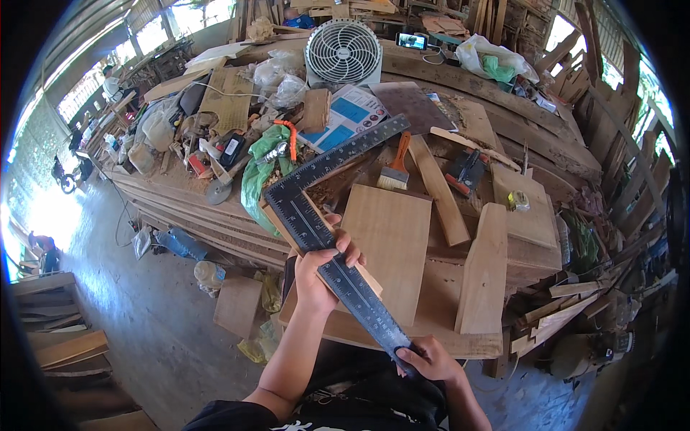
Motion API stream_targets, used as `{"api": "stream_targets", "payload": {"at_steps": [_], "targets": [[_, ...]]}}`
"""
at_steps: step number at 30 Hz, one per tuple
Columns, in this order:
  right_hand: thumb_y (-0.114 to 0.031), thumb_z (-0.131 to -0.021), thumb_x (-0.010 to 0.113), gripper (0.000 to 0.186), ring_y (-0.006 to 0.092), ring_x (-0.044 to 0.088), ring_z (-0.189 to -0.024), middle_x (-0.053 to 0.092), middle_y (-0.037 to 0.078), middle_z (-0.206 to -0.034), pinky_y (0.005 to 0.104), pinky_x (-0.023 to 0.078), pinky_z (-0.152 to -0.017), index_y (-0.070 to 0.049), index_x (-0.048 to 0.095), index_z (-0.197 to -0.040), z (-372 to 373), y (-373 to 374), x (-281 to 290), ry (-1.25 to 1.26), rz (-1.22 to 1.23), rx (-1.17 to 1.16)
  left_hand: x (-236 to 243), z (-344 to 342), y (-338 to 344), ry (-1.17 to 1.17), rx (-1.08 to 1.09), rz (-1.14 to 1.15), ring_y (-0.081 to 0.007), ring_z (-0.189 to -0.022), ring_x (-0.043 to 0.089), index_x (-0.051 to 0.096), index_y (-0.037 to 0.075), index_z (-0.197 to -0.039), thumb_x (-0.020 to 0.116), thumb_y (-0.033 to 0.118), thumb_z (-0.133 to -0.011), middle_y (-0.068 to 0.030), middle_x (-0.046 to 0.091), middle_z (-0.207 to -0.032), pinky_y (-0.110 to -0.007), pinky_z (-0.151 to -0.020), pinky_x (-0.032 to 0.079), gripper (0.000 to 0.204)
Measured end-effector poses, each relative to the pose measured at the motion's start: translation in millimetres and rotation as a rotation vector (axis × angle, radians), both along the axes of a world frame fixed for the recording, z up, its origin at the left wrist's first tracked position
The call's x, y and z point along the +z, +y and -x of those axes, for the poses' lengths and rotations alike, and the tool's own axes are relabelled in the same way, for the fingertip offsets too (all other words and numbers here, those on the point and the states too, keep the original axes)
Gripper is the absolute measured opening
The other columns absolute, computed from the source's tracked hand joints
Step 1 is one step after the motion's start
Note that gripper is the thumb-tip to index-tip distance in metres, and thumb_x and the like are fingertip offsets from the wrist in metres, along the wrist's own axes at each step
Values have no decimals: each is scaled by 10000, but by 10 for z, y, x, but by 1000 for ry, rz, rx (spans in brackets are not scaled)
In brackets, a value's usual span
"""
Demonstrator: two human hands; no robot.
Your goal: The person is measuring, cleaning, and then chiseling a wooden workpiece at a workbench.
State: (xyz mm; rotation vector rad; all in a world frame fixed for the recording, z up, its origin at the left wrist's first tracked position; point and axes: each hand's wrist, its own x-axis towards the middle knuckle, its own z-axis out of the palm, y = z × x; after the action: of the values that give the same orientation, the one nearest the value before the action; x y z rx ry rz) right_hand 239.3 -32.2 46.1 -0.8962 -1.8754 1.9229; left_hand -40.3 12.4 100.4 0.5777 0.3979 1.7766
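My left hand (pixel 320 276) is wrapped round a black metal L-shaped carpenter's square (pixel 295 212) and a narrow wooden piece (pixel 370 284) lying along its underside. My right hand (pixel 428 359) pinches the lower end of the square's long arm with its thumb on top; the other arm of the square angles up to the right. Behind and beside them lie a flat wooden board (pixel 388 244), a tapered plank (pixel 481 273) at the right, a paintbrush (pixel 395 172) with an orange handle and a narrow wooden strip (pixel 438 187).
A cluttered bench of stacked planks (pixel 165 197) holds a fan (pixel 343 54), green plastic bag (pixel 259 187), tape measure (pixel 517 201), black-and-red tool (pixel 460 176) and lit phone (pixel 411 41). Scrap wood (pixel 560 309) lies at right. Another person (pixel 115 90) is at far left.
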Motion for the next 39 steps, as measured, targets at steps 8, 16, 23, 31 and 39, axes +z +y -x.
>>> {"api": "stream_targets", "payload": {"at_steps": [8,16,23,31,39], "targets": [[-266,-968,747,317,234,715,-757,743,154,-844,356,561,-738,45,709,-1013,11,57,149,-187,-408,-116,80,-108,-26,32,-29,-54,-201,-818,557,452,124,-1447,632,169,-839,-38,547,-965,-453,-874,474,636],[-251,-951,754,406,200,712,-907,710,173,-933,345,573,-859,93,576,-1072,347,339,530,199,-327,-330,235,-456,-153,223,-18,-146,-346,-1015,676,373,-19,-1538,662,165,-866,-185,641,-1055,-537,-947,550,755],[-206,-965,776,373,128,678,-855,703,122,-959,290,558,-765,62,561,-1110,655,432,586,379,-219,-558,257,-392,-213,258,-23,-262,-331,-1077,673,360,-50,-1546,668,153,-945,-209,657,-1107,-519,-985,543,705],[-360,-800,897,881,339,679,-1104,623,243,-1256,421,567,-876,28,422,-1434,809,305,629,144,-507,-399,162,-503,-249,373,182,-162,-311,-958,635,341,-19,-1510,636,75,-917,-175,594,-1034,-469,-899,515,668],[-263,-844,843,965,464,559,-1343,466,303,-1503,492,519,-1062,4,316,-1607,768,201,589,-22,-979,-296,238,-517,-327,469,260,-82,-249,-969,625,347,-28,-1491,600,-33,-934,-148,605,-1062,-420,-898,512,612]]}}
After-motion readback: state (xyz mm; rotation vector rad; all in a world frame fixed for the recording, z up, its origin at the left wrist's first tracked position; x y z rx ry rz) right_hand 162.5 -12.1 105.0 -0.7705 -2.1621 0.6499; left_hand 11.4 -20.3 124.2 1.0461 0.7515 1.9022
